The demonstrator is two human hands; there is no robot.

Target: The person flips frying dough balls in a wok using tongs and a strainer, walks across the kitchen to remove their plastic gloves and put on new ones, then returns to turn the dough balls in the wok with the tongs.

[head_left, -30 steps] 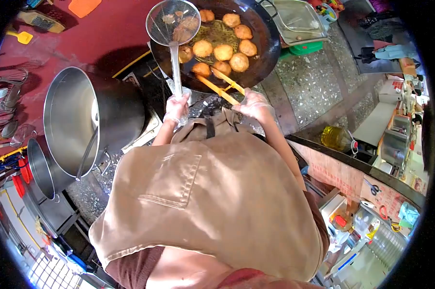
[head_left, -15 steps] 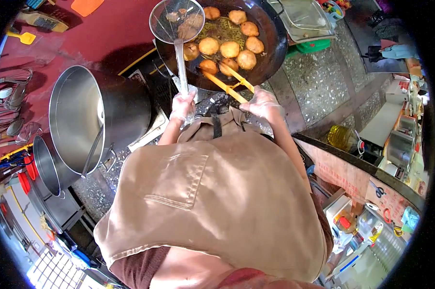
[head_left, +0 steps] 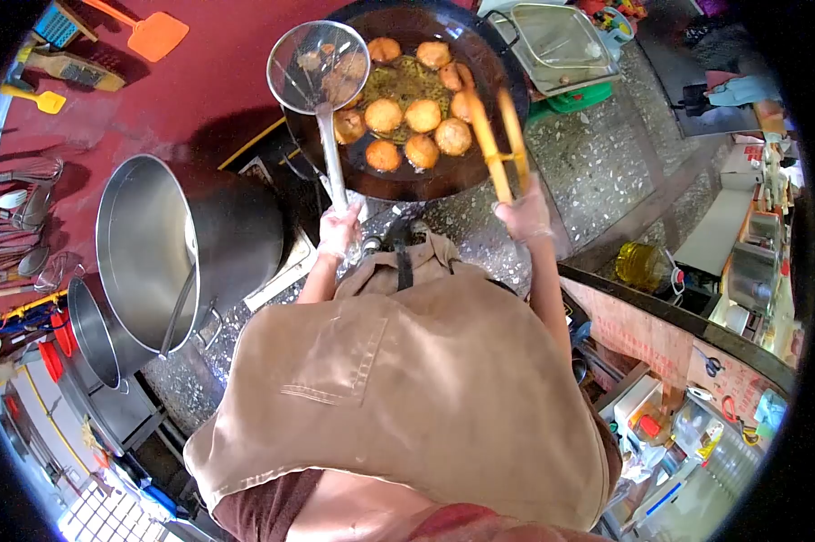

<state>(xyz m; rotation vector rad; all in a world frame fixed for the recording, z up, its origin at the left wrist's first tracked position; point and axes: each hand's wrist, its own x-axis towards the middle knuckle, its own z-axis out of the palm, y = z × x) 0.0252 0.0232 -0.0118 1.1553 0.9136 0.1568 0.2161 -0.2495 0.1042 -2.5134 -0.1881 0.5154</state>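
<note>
Fried balls look rounded and golden-brown in oil.

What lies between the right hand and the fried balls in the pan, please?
Yellow tongs, held in the right hand, extend toward the fried balls; the head view shows this.

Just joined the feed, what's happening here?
A person is at a wok of golden-brown balls in oil. The left hand holds a long-handled strainer over the wok's left side. The right hand holds yellowish tongs, tips apart, at its right side. A large metal pot stands to the left.
</note>
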